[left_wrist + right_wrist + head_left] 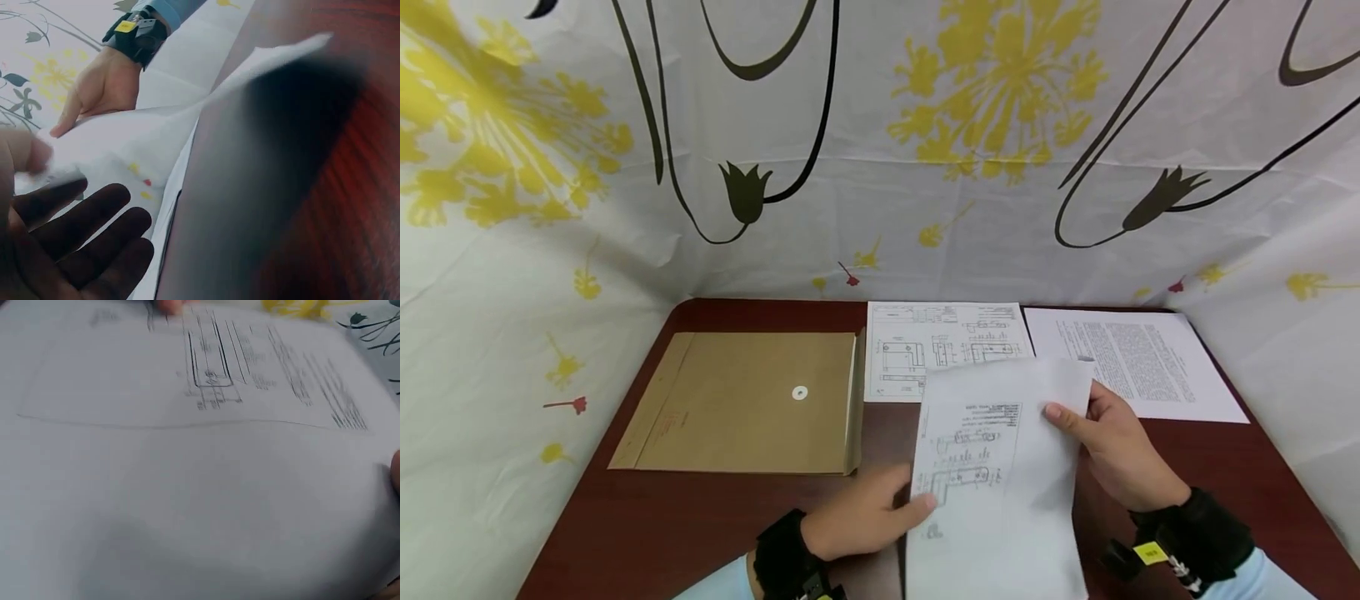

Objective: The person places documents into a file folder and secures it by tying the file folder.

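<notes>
A white sheet with a line drawing (992,517) is held up over the near part of the table. My right hand (1123,450) pinches its right edge near the top corner, thumb on the front face and fingers behind. At the left edge is my left hand (857,512), its thumb over the front of the sheet. In the left wrist view the fingers (115,225) of that hand are spread and relaxed, apart from the thumb. The drawn face of the sheet (187,487) fills the right wrist view, with a blurred fingertip at its top edge.
A brown cardboard folder (745,400) with a white round button lies at left on the dark red table (722,517). Behind the held sheet lies a printed technical drawing (895,333), partly covered. A page of text (1210,392) lies at back right. A patterned cloth (865,183) encloses the table.
</notes>
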Motion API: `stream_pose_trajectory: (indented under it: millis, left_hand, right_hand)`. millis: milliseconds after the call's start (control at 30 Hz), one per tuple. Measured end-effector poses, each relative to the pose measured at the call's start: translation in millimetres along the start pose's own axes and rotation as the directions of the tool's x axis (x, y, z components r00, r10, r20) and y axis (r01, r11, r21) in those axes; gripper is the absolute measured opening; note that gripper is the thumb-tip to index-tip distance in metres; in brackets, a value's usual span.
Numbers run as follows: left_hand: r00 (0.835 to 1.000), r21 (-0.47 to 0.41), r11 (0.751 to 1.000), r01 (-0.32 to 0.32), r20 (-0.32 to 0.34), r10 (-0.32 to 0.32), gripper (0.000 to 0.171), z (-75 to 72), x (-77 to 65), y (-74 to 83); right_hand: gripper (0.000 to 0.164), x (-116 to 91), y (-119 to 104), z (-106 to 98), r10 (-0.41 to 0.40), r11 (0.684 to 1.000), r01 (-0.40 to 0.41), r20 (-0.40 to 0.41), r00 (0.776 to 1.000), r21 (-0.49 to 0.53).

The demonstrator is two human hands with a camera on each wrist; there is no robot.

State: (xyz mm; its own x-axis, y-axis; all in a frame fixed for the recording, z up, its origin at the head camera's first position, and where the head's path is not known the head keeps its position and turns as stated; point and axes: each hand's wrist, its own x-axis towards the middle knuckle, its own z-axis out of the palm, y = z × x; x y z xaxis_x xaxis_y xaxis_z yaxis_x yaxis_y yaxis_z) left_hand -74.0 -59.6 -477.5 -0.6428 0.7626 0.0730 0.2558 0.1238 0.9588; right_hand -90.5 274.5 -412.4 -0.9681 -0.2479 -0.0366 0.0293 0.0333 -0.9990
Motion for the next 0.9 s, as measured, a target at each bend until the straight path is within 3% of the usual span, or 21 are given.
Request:
stream_pose_trajectory:
  millis: [167,400,567,733,900]
  left_hand:
    - [0.991,-0.037,0.995,0.097,-0.092,-0.101,0.04,-1.6,1.0,2.4]
    - [0.971,-0.026,0.991,0.133,-0.198,-0.135,0.04,-18.2,3.1,10.6]
    - [0.961,0.055,0.987,0.15,-0.241,-0.132,0.041,-32.1,3.7,18.1]
    - [0.958,0.038,0.989,0.143,-0.257,-0.128,0.038,-42.0,3.6,22.5]
    - [0.94,0.011,0.992,0.123,-0.322,-0.113,0.034,-47.3,0.5,17.2]
  right_hand:
    - [0.046,2.4,2.0,2.8,-0.01,0.996,0.01,-0.007,1.0,0.09]
    - [0.038,3.4,12.1,-11.7,0.016,0.99,-0.019,0.024,1.0,0.14]
    - [0.022,1.7,20.4,-20.8,0.076,0.997,-0.079,0.116,0.99,0.024]
    - [0.029,0.8,25.8,-18.9,0.061,0.985,-0.046,0.088,0.994,-0.164]
    - [0.03,0.4,27.3,-21.7,0.025,0.999,-0.023,0.048,0.999,-0.046]
